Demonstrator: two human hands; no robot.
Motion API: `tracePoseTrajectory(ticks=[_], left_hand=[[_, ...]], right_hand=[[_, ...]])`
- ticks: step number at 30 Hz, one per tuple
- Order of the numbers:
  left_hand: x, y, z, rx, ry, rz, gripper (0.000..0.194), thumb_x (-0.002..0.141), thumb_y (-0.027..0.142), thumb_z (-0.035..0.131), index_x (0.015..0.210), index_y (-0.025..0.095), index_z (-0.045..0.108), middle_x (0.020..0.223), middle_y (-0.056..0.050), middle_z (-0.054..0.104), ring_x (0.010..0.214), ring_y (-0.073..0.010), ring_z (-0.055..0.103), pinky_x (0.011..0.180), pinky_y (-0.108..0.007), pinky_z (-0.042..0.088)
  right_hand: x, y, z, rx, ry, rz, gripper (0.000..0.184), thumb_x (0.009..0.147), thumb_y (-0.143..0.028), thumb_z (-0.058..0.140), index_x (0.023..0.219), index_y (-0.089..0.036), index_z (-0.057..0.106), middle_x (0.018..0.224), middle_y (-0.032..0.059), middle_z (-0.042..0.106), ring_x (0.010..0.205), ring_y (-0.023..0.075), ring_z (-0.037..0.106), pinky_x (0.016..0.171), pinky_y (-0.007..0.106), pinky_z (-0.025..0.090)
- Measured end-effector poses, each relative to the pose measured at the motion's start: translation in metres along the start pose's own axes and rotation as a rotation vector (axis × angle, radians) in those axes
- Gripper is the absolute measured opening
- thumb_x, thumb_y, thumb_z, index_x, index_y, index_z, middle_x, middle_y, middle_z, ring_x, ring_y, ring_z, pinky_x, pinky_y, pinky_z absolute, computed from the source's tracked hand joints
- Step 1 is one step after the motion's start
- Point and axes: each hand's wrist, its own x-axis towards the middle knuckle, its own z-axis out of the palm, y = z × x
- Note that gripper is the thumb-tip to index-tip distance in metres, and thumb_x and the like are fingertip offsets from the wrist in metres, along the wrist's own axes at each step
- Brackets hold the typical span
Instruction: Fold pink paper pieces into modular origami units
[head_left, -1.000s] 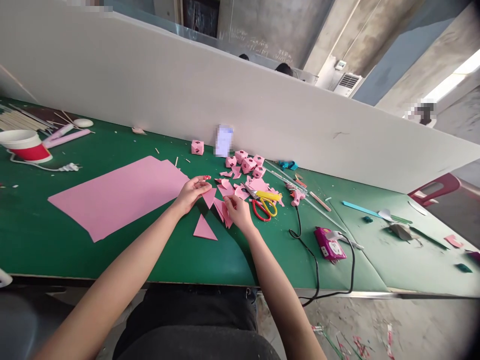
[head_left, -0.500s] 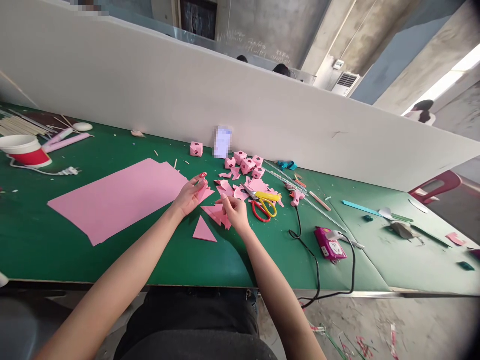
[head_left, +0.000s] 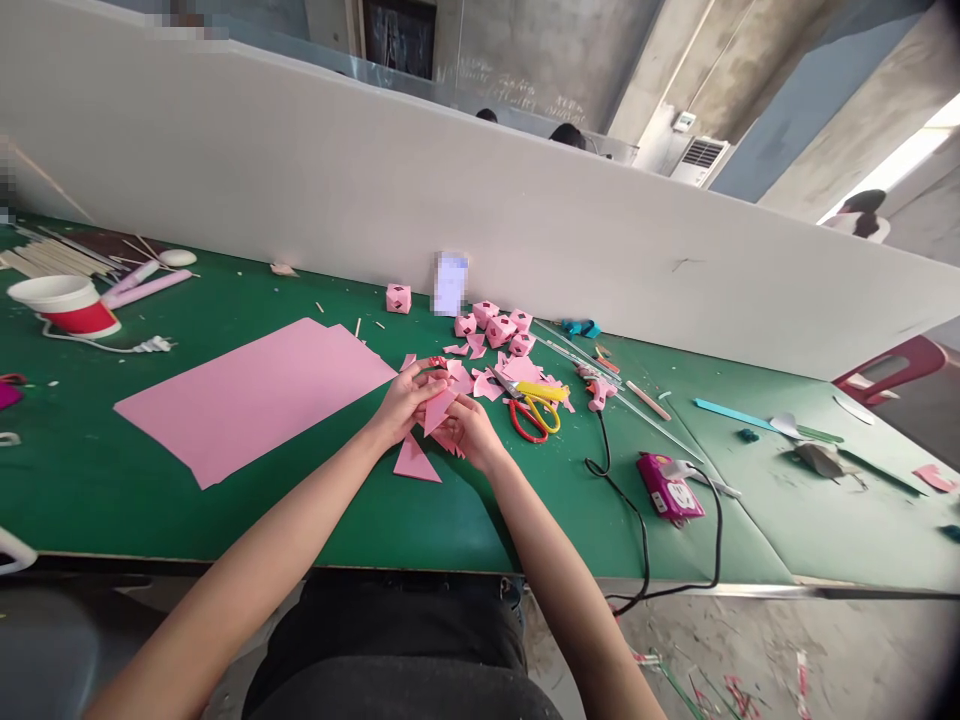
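Between my two hands is a pink paper triangle (head_left: 437, 410). My left hand (head_left: 405, 402) pinches it from the left, thumb on top and fingers behind. From the right, my right hand (head_left: 474, 432) has its fingertips closed on the triangle's edge. Below them a second pink triangle, a small stack by its look (head_left: 417, 462), lies flat on the table. More pink pieces sit partly hidden under my right hand. Just beyond my fingers are pink paper scraps (head_left: 484, 385) and scissors (head_left: 536, 408) with red and yellow handles.
A large pink sheet (head_left: 255, 400) lies on the left of the green table (head_left: 300, 530). Several folded pink paper boxes (head_left: 501, 330) and a phone (head_left: 450, 285) are at the back. A pink glue gun (head_left: 598, 388), its black cord and a purple power socket (head_left: 670, 487) occupy the right.
My left hand first drew back with a triangle, then moved right towards my right hand. My right hand has lifted slightly from the loose triangles, and both hands now meet at one triangle.
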Motion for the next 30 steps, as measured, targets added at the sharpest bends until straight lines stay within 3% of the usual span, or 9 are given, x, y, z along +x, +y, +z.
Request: tracePoseTrajectory(ticks=[4, 9, 12, 16, 21, 26, 30], left_hand=[[0.0, -0.006, 0.004, 0.088, -0.02, 0.067, 0.067, 0.069, 0.037, 0.094, 0.124, 0.02, 0.06, 0.125, -0.01, 0.07, 0.112, -0.0217, 0.069, 0.085, -0.028, 0.056], [0.001, -0.011, 0.004, 0.276, -0.025, 0.096, 0.069, 0.078, 0.067, 0.079, 0.121, 0.017, 0.06, 0.117, -0.014, 0.073, 0.112, -0.0274, 0.069, 0.092, -0.035, 0.054], [-0.001, -0.009, 0.002, 0.351, -0.091, 0.133, 0.077, 0.075, 0.077, 0.075, 0.121, 0.017, 0.06, 0.116, -0.015, 0.073, 0.113, -0.03, 0.069, 0.092, -0.036, 0.054], [-0.007, -0.005, 0.005, 0.577, -0.185, 0.183, 0.069, 0.073, 0.059, 0.084, 0.125, 0.019, 0.062, 0.124, -0.013, 0.07, 0.111, -0.0292, 0.068, 0.087, -0.035, 0.054], [-0.011, -0.005, 0.006, 0.734, -0.119, 0.257, 0.048, 0.079, 0.035, 0.075, 0.124, 0.021, 0.064, 0.118, -0.01, 0.074, 0.107, -0.0276, 0.07, 0.086, -0.035, 0.054], [-0.003, -0.009, -0.003, 0.724, -0.016, 0.279, 0.03, 0.084, 0.036, 0.066, 0.108, 0.019, 0.068, 0.111, -0.01, 0.076, 0.1, -0.0263, 0.072, 0.083, -0.035, 0.054], [0.002, -0.01, -0.007, 0.725, 0.037, 0.304, 0.031, 0.083, 0.036, 0.069, 0.109, 0.02, 0.067, 0.107, -0.009, 0.077, 0.1, -0.0272, 0.072, 0.082, -0.035, 0.054]], right_hand=[[0.002, 0.001, -0.001, 0.016, 0.071, -0.075, 0.046, 0.058, -0.03, 0.084, 0.098, -0.022, 0.063, 0.074, -0.0021, 0.074, 0.064, 0.0168, 0.072, 0.063, 0.027, 0.059], [0.001, 0.0, -0.002, -0.083, 0.133, -0.192, 0.042, 0.065, -0.031, 0.077, 0.105, -0.022, 0.07, 0.09, 0.0022, 0.079, 0.079, 0.0201, 0.076, 0.069, 0.029, 0.061], [0.002, -0.001, -0.006, -0.152, 0.186, -0.265, 0.035, 0.072, -0.034, 0.072, 0.104, -0.021, 0.073, 0.097, 0.0052, 0.08, 0.085, 0.0221, 0.077, 0.069, 0.029, 0.061], [0.004, 0.0, -0.011, -0.139, 0.245, -0.306, 0.032, 0.073, -0.035, 0.072, 0.1, -0.018, 0.073, 0.097, 0.0072, 0.08, 0.086, 0.0228, 0.077, 0.073, 0.031, 0.062], [0.006, 0.003, -0.012, -0.19, 0.321, -0.278, 0.028, 0.073, -0.04, 0.071, 0.091, -0.02, 0.066, 0.087, 0.0045, 0.075, 0.075, 0.0196, 0.072, 0.064, 0.028, 0.057], [0.006, 0.003, -0.012, -0.342, 0.319, -0.42, 0.021, 0.072, -0.037, 0.071, 0.074, -0.022, 0.056, 0.068, -0.0036, 0.061, 0.062, 0.0126, 0.057, 0.06, 0.024, 0.049], [0.006, 0.0, -0.013, -0.404, 0.326, -0.402, 0.027, 0.071, -0.044, 0.074, 0.072, -0.021, 0.06, 0.07, -0.0012, 0.065, 0.064, 0.0143, 0.058, 0.061, 0.025, 0.047]])
